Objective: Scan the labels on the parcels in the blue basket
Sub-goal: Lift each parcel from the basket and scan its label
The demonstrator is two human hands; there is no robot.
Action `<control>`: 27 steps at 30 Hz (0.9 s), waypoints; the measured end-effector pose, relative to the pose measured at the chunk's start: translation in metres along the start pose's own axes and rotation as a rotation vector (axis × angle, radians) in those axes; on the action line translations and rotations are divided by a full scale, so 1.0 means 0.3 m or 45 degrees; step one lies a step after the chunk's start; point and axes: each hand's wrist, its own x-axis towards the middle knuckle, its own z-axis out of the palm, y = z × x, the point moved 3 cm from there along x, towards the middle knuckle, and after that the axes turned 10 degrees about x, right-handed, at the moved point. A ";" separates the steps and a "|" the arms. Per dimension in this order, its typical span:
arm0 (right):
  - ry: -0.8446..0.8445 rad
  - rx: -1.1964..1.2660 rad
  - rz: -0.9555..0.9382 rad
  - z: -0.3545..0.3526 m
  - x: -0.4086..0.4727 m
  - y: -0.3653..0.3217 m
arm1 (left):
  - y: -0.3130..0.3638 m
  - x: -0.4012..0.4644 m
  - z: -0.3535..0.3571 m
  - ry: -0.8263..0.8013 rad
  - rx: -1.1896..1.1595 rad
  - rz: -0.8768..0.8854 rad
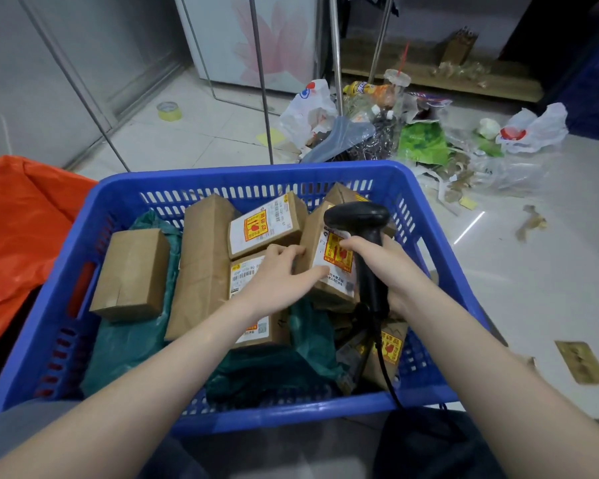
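Observation:
A blue basket [256,174] in front of me holds several brown cardboard parcels and dark green plastic mailers [132,337]. My right hand [384,261] grips a black handheld scanner [360,219] with a trailing cable, its head over the right side of the basket. My left hand [284,271] holds the left edge of a tilted parcel [336,271] bearing a white label with a red and yellow sticker. Behind it lies another labelled parcel [267,226]. Two plain boxes, one small [132,274] and one long [201,264], lie at the left.
An orange plastic bag [21,229] lies left of the basket. Litter, plastic bags [312,108] and bottles are strewn on the tiled floor beyond it. A tape roll [169,111] sits far left near metal rack legs. Cardboard scraps [583,363] lie at the right.

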 end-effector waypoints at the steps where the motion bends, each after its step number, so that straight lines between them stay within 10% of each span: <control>1: 0.007 -0.020 0.010 0.002 0.004 0.006 | -0.001 0.003 0.005 -0.028 0.008 -0.008; 14: 0.011 -0.031 -0.033 0.008 0.006 0.008 | 0.023 -0.026 0.055 -0.248 -0.194 0.083; 27: -0.192 0.046 -0.073 0.155 -0.024 0.033 | -0.167 -0.053 -0.150 0.036 0.006 -0.236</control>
